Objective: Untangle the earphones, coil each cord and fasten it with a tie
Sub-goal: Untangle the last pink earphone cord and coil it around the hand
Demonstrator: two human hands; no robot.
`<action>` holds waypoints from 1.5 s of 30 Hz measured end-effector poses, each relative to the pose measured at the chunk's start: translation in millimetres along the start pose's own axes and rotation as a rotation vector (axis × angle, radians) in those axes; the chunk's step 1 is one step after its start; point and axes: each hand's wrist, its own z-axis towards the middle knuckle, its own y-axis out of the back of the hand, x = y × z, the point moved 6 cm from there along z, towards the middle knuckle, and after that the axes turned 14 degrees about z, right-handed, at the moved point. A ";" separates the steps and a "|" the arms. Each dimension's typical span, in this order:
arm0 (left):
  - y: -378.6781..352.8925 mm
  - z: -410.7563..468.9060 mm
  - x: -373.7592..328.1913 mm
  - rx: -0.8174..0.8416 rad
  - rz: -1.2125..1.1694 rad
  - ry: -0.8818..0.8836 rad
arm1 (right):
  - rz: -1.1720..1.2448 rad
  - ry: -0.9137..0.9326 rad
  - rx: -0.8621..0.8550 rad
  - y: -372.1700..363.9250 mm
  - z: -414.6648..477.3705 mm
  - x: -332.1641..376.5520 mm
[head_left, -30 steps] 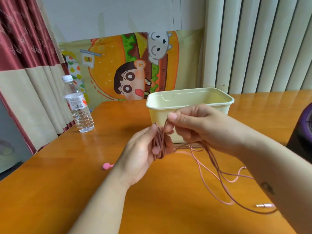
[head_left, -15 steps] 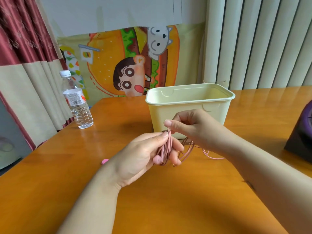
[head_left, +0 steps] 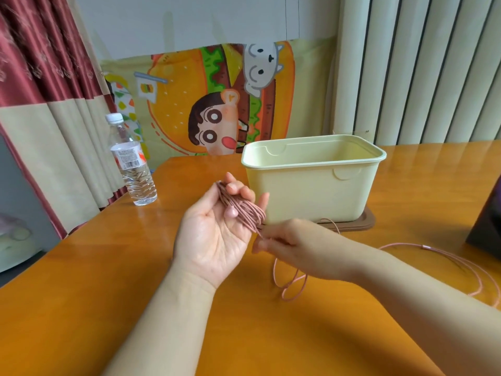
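Observation:
My left hand [head_left: 214,226] is raised palm up over the wooden table [head_left: 81,294]. Several loops of the pink earphone cord [head_left: 241,208] are wound around its fingers, and a pink earbud lies against the palm. Just below those loops, my right hand [head_left: 292,246] pinches the cord at its fingertips. From there the loose cord [head_left: 290,283] drops onto the table in a loop and trails off to the right, where a small pink inline piece [head_left: 427,246] sits on it.
A pale yellow plastic bin [head_left: 311,191] stands on a brown lid right behind my hands. A clear water bottle [head_left: 132,164] is at the table's left edge. A dark purple object [head_left: 488,221] sits at the right edge.
My left hand has turned palm up with the loops spread across its fingers. My right hand has dropped from above the coil to just below it, drawing the cord down.

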 end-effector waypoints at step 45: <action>60.6 7.2 -37.0 -0.574 0.790 -0.341 | 0.923 -0.003 -0.478 87.3 -12.5 -7.6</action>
